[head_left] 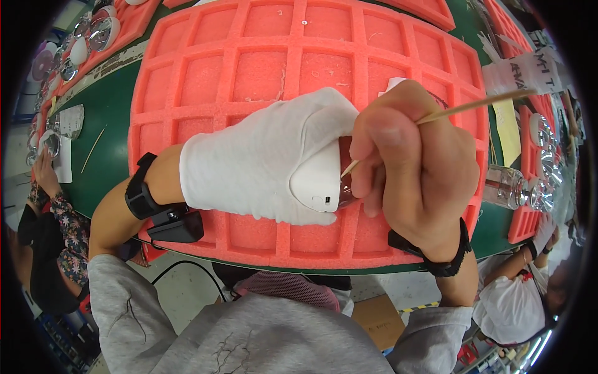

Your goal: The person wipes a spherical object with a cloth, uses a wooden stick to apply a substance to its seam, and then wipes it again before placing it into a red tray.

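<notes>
My left hand (268,149), in a white cloth glove, is closed around a white rounded device (316,181). A small dark port shows near the device's lower edge, and its right-hand face is reddish brown and glossy. Bare, my right hand (417,165) pinches a thin wooden stick (479,103). The stick's lower tip meets the seam between the white shell and the brown face, while its other end points up to the right. Both hands are over a pink foam tray (227,75) divided into square pockets. My right fingers partly hide the brown face.
A clear bottle (503,187) and a yellow paper (507,131) lie right of the tray. Another wooden stick (93,149) rests on the green table at left. Trays of round shiny parts (103,34) flank both sides. Other people work at far left and far right.
</notes>
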`<state>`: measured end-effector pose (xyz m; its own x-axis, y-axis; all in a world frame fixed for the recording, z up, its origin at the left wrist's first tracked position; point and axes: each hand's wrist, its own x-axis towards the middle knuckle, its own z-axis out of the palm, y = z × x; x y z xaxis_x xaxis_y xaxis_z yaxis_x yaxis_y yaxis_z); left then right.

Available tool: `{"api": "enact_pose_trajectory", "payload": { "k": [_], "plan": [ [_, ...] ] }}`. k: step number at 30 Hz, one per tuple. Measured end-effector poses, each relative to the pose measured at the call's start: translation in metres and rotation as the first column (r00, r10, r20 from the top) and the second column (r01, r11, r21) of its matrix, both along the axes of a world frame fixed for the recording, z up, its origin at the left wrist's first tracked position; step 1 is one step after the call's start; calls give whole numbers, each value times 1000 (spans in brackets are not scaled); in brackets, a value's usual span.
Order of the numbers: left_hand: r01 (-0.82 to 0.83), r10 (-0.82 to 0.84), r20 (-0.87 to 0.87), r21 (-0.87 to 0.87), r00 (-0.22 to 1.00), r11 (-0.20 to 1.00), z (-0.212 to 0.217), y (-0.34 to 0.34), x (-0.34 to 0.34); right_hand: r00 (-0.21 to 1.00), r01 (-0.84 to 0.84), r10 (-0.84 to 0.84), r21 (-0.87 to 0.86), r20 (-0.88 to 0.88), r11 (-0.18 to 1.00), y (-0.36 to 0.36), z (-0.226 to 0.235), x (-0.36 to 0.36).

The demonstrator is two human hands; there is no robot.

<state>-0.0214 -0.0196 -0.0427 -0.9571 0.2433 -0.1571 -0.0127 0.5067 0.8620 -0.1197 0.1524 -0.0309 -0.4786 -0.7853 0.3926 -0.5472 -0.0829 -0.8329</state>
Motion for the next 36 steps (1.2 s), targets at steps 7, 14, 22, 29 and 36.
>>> {"api": "enact_pose_trajectory", "payload": {
  "k": [7, 14, 22, 29, 36],
  "plan": [
    [29, -5, -233, 97, 973, 995, -4, 4, -2, 902, -150, 132, -11, -411, 989, 3, 5, -8],
    [14, -9, -59, 72, 998, 997, 0, 0, 0, 963, -141, 130, -30, -235, 990, 0, -3, -8],
    [-4, 12, -84, 94, 996, 996, -12, 2, -1, 990, -25, 29, -28, 138, 999, -2, 2, -1],
    [29, -24, -57, 77, 998, 997, -6, 2, -2, 967, -99, 96, -1, 234, 995, -3, 6, -8],
    [101, -96, -142, 26, 985, 995, 2, 1, -3, 962, -192, 157, 143, 225, 971, -5, 8, -12]
  ]
}}
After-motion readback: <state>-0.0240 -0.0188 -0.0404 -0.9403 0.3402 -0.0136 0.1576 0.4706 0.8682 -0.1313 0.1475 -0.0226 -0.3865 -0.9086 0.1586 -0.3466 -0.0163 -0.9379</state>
